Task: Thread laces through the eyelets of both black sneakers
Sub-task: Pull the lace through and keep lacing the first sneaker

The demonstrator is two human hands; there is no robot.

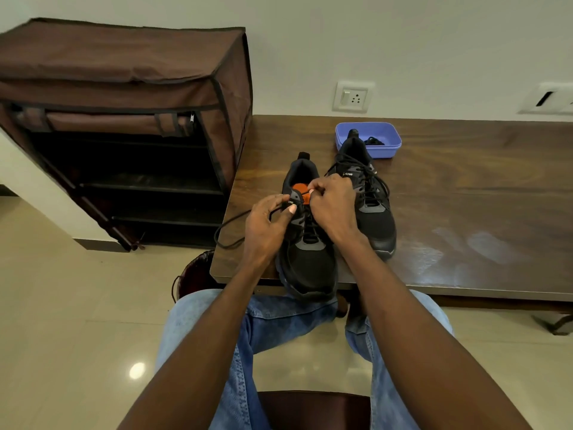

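- Now two black shoes sit on the table (465, 187), close to its left front corner.
- The near shoe (305, 262) pokes its toe over the front edge. The far shoe (370, 200) stands just beside it, on its right, and its lace looks done all the way up.
- The left hand (268, 226) pinches the lace (229, 226) of the near shoe, by the top holes on the left side. The loose end runs off the left edge of the table and hangs in a loop.
- The right hand (333, 201) has curled fingers at the top of the shoe, by the orange inside. It seems to pinch the other lace end, but that end is too small to see well.
- I think the job is almost over, with only the top holes left on this shoe.
- The lace looks soft, thin and floppy. It bends if you push it from far back. So hold it right at the hard tip and poke that through the hole.
- The shoe looks light and can slide, so one hand should hold its side by the holes.
- A blue tub (376, 135) with a dark lace bundle in it sits near the back edge, behind the far shoe.
- A brown rack (124, 88) stands on the floor by the left edge.
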